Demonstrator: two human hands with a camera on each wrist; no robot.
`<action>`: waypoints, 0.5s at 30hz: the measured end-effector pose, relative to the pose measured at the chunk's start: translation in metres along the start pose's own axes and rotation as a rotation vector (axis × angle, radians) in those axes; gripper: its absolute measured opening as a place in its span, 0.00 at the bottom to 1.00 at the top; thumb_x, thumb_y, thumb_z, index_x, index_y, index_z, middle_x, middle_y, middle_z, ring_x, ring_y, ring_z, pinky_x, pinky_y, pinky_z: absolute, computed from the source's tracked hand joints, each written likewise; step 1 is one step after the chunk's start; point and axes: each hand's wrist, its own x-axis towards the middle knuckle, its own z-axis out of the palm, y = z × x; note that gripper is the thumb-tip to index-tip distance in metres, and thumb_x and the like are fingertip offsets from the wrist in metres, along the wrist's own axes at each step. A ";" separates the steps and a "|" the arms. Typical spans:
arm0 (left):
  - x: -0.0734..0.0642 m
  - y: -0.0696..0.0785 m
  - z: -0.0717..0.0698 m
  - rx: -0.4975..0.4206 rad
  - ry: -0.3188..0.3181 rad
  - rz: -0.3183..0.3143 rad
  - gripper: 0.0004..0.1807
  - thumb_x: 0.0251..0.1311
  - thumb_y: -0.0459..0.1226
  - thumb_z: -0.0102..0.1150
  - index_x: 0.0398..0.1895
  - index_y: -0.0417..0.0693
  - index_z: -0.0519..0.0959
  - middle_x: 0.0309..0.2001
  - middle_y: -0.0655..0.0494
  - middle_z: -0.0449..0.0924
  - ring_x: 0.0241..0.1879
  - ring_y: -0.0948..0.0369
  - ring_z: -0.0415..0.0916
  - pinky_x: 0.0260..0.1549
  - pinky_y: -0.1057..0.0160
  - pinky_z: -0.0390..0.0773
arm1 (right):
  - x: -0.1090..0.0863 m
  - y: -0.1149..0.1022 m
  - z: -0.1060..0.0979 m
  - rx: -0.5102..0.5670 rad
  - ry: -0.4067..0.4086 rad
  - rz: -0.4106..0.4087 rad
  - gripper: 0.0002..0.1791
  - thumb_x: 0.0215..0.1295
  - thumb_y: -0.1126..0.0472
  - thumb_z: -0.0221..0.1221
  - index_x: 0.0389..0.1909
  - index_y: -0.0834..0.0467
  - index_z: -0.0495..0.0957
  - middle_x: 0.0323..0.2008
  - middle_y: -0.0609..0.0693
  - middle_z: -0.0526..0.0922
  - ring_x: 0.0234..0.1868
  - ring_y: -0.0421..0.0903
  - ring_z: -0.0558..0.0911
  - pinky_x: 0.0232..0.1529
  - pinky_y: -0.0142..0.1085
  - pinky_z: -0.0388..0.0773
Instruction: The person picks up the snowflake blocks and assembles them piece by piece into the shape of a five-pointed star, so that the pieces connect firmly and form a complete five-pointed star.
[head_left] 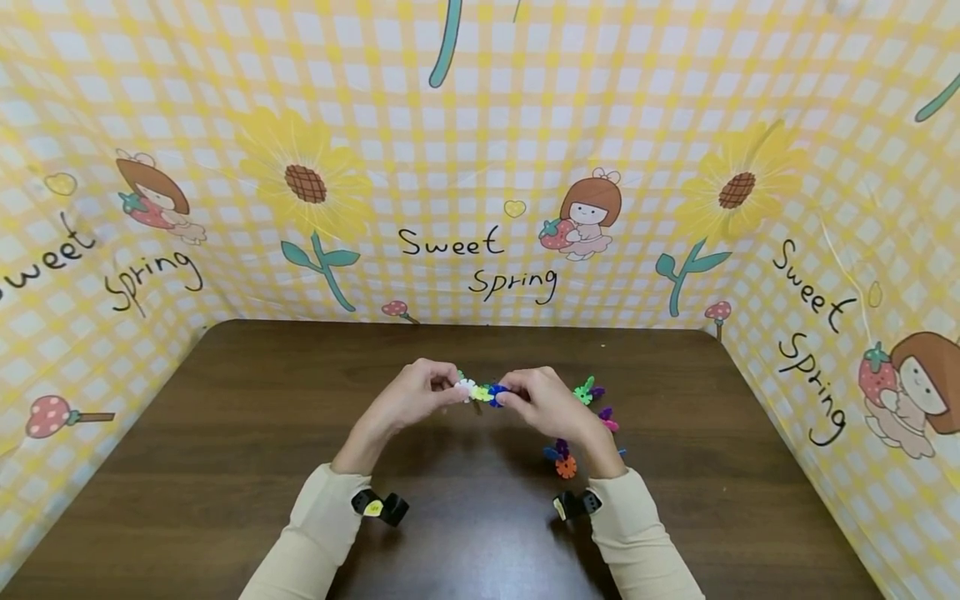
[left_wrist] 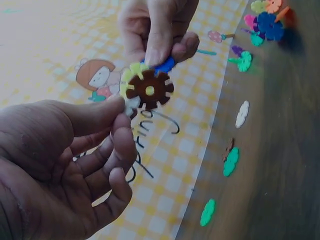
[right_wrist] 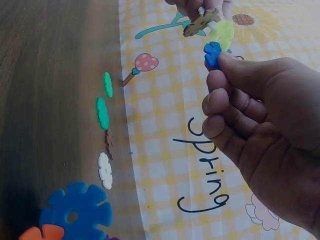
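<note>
Above the table, both hands hold a small joined group of notched plastic snowflake discs. My left hand [head_left: 416,392] pinches the white disc [left_wrist: 132,105] between thumb and index finger. At the other end, my right hand [head_left: 551,400] pinches a blue disc [right_wrist: 212,55] the same way. Between them sit a yellow disc [right_wrist: 222,35] and a brown disc [left_wrist: 162,95], the brown one facing the left wrist camera. Fingertips cover parts of the white and blue discs, and exactly how the slots interlock is hidden.
Joined discs lie by the right forearm, among them a green disc [head_left: 584,392] and an orange disc [head_left: 566,467]. Loose green [right_wrist: 102,113], brown [right_wrist: 109,145] and white discs [right_wrist: 105,171] lie along the brown table's [head_left: 187,467] far edge. A checked cloth [head_left: 420,167] surrounds the table's back and sides.
</note>
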 end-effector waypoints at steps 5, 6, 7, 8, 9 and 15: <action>0.002 0.001 -0.002 0.057 -0.010 0.001 0.07 0.68 0.36 0.62 0.31 0.43 0.80 0.27 0.45 0.77 0.25 0.54 0.73 0.23 0.65 0.71 | 0.002 0.000 -0.001 0.030 -0.013 0.017 0.05 0.72 0.60 0.60 0.36 0.55 0.83 0.21 0.43 0.73 0.21 0.36 0.67 0.23 0.29 0.66; 0.002 0.001 -0.003 0.073 -0.025 0.006 0.07 0.68 0.37 0.62 0.33 0.44 0.79 0.26 0.46 0.77 0.25 0.55 0.73 0.23 0.64 0.71 | 0.003 -0.001 -0.001 0.034 -0.021 0.018 0.06 0.72 0.60 0.60 0.36 0.55 0.83 0.22 0.43 0.74 0.21 0.36 0.67 0.23 0.30 0.66; 0.002 -0.001 -0.003 0.089 -0.046 0.008 0.07 0.69 0.39 0.61 0.35 0.45 0.79 0.26 0.48 0.76 0.25 0.56 0.72 0.24 0.64 0.71 | 0.003 -0.001 -0.001 0.035 -0.030 0.019 0.06 0.72 0.60 0.60 0.36 0.55 0.83 0.22 0.44 0.75 0.21 0.36 0.67 0.23 0.30 0.66; 0.002 -0.001 -0.003 0.102 -0.070 0.010 0.07 0.70 0.40 0.60 0.38 0.46 0.79 0.26 0.47 0.76 0.25 0.58 0.72 0.24 0.63 0.71 | 0.003 -0.002 -0.001 0.036 -0.040 0.020 0.06 0.73 0.60 0.60 0.35 0.56 0.83 0.22 0.45 0.75 0.21 0.36 0.68 0.24 0.30 0.66; 0.002 -0.002 -0.003 0.117 -0.095 0.011 0.08 0.70 0.42 0.60 0.41 0.47 0.79 0.26 0.48 0.76 0.24 0.57 0.72 0.24 0.62 0.72 | 0.003 -0.002 -0.002 0.034 -0.048 0.020 0.07 0.73 0.60 0.60 0.35 0.56 0.83 0.22 0.45 0.76 0.21 0.36 0.68 0.24 0.30 0.67; 0.002 -0.004 0.008 0.228 -0.256 0.025 0.19 0.67 0.53 0.60 0.53 0.52 0.79 0.36 0.56 0.80 0.32 0.59 0.75 0.31 0.61 0.76 | -0.001 0.000 -0.006 0.079 -0.135 0.053 0.08 0.73 0.60 0.58 0.35 0.56 0.84 0.21 0.42 0.76 0.21 0.37 0.68 0.24 0.30 0.67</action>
